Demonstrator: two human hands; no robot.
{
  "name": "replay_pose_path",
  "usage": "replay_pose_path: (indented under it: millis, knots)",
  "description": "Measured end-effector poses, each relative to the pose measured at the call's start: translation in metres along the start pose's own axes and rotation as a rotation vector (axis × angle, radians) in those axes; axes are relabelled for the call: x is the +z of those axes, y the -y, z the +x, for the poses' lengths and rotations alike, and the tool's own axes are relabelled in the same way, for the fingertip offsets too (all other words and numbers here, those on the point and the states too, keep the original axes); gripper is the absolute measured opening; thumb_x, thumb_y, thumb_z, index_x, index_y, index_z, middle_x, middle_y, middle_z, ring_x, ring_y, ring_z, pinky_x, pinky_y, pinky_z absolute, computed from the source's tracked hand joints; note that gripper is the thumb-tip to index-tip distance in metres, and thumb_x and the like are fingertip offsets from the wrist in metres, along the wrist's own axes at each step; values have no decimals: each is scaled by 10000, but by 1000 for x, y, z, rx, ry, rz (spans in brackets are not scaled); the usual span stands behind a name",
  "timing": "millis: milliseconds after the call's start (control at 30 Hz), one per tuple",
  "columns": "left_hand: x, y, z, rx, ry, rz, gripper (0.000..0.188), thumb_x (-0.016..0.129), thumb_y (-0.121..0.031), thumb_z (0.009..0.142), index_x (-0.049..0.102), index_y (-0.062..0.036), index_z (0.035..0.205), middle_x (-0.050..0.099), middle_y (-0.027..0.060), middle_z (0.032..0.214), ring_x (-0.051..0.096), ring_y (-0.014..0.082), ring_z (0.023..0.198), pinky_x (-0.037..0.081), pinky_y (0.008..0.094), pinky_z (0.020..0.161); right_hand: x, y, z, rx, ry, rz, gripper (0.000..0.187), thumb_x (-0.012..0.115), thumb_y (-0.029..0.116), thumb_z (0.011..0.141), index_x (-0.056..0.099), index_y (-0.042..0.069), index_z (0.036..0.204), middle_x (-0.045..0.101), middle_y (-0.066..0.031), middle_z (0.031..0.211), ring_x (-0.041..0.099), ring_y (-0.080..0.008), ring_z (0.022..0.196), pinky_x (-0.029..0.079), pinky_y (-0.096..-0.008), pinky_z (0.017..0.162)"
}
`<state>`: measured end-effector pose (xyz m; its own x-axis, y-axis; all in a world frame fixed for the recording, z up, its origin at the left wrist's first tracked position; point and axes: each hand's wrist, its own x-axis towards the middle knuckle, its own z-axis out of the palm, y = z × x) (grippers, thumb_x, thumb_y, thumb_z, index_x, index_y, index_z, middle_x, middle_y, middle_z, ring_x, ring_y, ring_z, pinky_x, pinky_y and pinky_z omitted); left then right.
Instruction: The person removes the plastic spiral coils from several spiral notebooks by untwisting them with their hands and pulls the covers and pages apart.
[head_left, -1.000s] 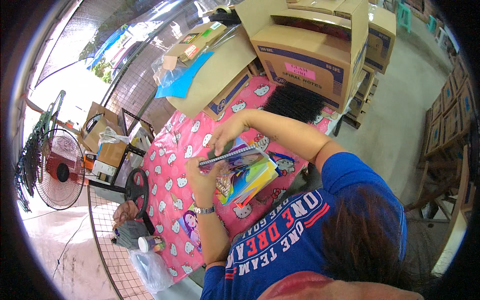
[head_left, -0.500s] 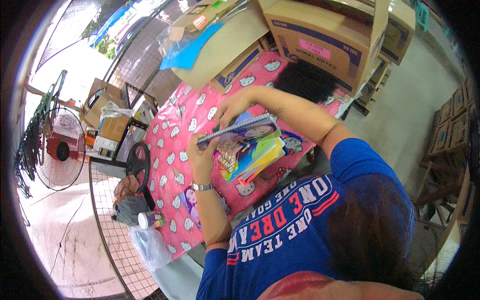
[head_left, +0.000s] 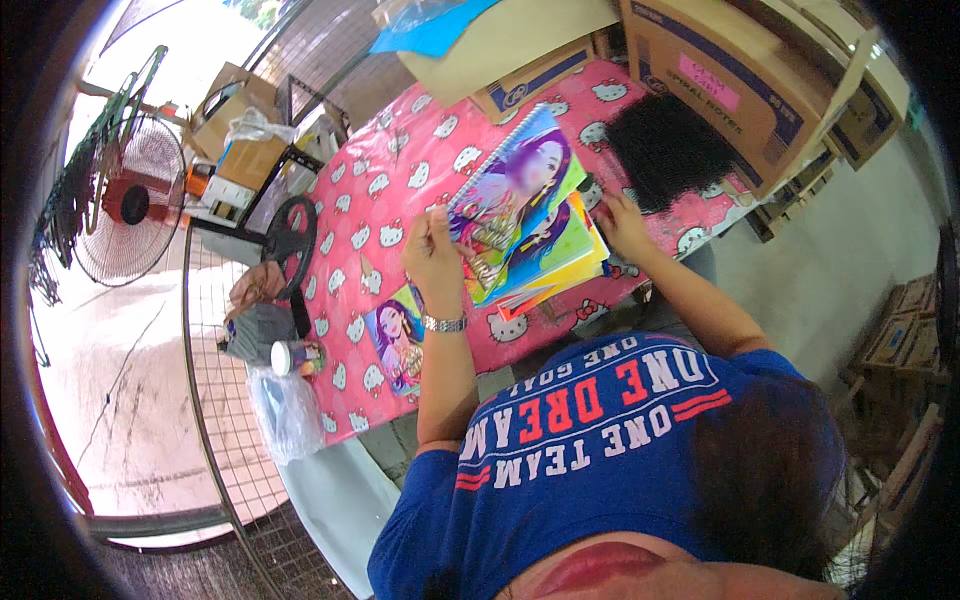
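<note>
A spiral notebook [head_left: 515,190] with a purple, blue and green cover, a drawn dark-haired figure on it, is tilted above the table. My left hand [head_left: 435,260] grips it by its lower left side, near the wire-bound edge. Beneath it lies a stack of similar covers and yellow and orange sheets [head_left: 585,262], partly hidden by the notebook. My right hand [head_left: 623,228] is at the right edge of this stack, fingers apart and slightly bent, holding nothing I can see. Another matching notebook or cover [head_left: 398,340] lies flat on the table, left of my left wrist.
A pink patterned cloth [head_left: 345,260] covers the table. At its far right is a black bristly heap [head_left: 670,150] beside a large carton [head_left: 720,90]. A white-lidded jar [head_left: 290,358], a plastic bag [head_left: 285,410] and a black ring-shaped object [head_left: 292,245] line the left edge. A fan [head_left: 130,200] stands beyond.
The notebook has turned from nearly edge-on to cover up. My right hand has left its spiral edge and moved right, to the stack's side. The view has shifted.
</note>
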<state>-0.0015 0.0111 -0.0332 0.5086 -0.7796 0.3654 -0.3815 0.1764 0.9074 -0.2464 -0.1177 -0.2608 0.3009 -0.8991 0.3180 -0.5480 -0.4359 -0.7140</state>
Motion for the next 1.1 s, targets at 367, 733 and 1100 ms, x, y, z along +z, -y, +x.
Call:
replay_pose_path:
  millis: [367, 733, 1100]
  knots:
    - [6, -8, -7, -46, 23, 43, 177, 637, -86, 904, 601, 27, 1037, 598, 67, 872, 584, 115, 524, 495, 237, 445, -44, 24, -34, -199, 208, -544, 658, 675, 303, 747, 489, -16, 1292, 565, -175, 1206, 514, -331, 1121, 418, -442, 959]
    - [7, 7, -18, 65, -24, 61, 209, 703, -55, 841, 657, 15, 1032, 633, 60, 846, 586, 85, 541, 506, 227, 475, -105, 190, -4, -521, -35, 295, 600, 760, 180, 689, 572, 85, 1251, 585, -116, 1206, 537, -307, 1108, 419, -411, 968]
    - [14, 16, -21, 292, -100, 275, 285, 646, 44, 752, 691, -21, 1026, 676, 111, 900, 657, 172, 711, 509, 267, 624, -98, 214, 4, -30, 605, 722, 470, 661, 106, 840, 558, 59, 1296, 612, -75, 1160, 573, -148, 1024, 457, -290, 895]
